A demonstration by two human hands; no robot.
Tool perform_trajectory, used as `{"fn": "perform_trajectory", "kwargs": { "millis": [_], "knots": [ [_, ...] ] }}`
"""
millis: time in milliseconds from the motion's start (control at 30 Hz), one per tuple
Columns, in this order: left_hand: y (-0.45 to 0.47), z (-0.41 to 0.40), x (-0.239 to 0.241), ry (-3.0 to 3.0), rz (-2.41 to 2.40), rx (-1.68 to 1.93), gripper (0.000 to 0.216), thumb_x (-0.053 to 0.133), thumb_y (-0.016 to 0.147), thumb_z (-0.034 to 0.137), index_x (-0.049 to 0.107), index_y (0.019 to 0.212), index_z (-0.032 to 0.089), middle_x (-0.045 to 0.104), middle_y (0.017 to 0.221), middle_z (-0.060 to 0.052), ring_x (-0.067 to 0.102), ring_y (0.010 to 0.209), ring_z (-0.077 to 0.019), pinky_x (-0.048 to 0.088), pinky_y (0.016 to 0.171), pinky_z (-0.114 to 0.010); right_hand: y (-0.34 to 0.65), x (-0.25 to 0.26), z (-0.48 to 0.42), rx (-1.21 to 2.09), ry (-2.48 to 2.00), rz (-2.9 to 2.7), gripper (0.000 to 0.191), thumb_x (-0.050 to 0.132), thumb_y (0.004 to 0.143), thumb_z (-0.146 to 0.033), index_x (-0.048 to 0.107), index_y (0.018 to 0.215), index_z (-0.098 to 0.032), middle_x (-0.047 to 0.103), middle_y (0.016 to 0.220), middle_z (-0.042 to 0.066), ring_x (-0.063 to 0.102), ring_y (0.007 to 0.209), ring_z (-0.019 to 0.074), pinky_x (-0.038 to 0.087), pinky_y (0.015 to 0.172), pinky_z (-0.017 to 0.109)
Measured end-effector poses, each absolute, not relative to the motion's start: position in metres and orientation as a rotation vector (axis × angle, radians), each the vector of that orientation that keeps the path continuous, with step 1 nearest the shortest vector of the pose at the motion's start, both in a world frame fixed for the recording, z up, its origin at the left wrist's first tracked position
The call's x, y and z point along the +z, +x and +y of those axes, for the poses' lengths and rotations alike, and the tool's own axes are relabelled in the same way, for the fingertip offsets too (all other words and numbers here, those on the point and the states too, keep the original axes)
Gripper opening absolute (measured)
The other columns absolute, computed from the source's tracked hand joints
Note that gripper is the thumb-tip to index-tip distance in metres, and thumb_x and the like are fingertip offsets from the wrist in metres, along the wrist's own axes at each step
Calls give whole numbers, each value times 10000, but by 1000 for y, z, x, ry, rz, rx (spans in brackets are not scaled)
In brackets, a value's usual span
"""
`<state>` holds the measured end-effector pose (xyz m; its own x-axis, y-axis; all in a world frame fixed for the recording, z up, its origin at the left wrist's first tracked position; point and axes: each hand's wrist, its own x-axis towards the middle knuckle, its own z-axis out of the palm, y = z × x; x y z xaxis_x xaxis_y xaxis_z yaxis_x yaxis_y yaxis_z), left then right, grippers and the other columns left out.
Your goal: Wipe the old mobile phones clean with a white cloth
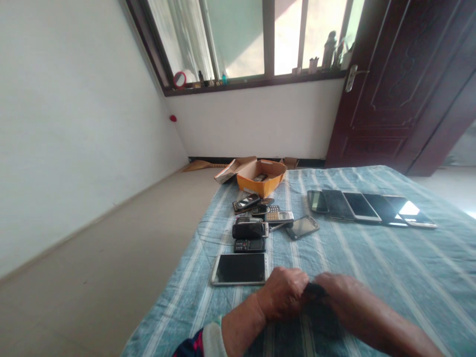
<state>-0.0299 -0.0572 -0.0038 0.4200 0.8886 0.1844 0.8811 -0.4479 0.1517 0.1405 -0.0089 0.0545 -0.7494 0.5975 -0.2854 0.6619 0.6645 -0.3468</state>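
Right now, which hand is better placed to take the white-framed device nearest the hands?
Probably the left hand: it is beside the white-framed device, while the right hand is farther off. Both seem to hold a dark object.

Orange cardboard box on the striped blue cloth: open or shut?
Open: the orange cardboard box has its brown lid tilted out to the left, and a dark phone shows inside.

Box [256,188] behind phone pile [250,229]; row of 5 phones [361,206] right.
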Motion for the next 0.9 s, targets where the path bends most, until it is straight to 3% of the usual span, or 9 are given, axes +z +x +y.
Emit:
{"fn": "perform_trajectory", "kwargs": {
  "millis": [300,600,900],
  "knots": [
    [-36,-55,3,2590,1662,346,137,577,802,270,518,729,170,603,675,4,542,580,-125,324,476,-226,169,50,17,-712,996,2658,250,444,705,-39,648,755,-175,694,759,52,622,675,165,316,576,236],
    [-30,-57,-3,2653,1605,371,215,502,866,328,505,718,171,590,658,1,540,576,-127,298,457,-233,143,47,-4,-669,1020,2778,207,433,796,-63,620,794,-152,684,822,81,605,709,169,315,582,240],
    [-36,-55,2,2573,1666,446,143,583,801,260,505,717,173,584,665,11,544,587,-121,338,487,-215,168,46,16,-642,1022,2692,246,430,717,-14,622,727,-168,680,720,41,578,621,133,243,536,227]
  ]
}}
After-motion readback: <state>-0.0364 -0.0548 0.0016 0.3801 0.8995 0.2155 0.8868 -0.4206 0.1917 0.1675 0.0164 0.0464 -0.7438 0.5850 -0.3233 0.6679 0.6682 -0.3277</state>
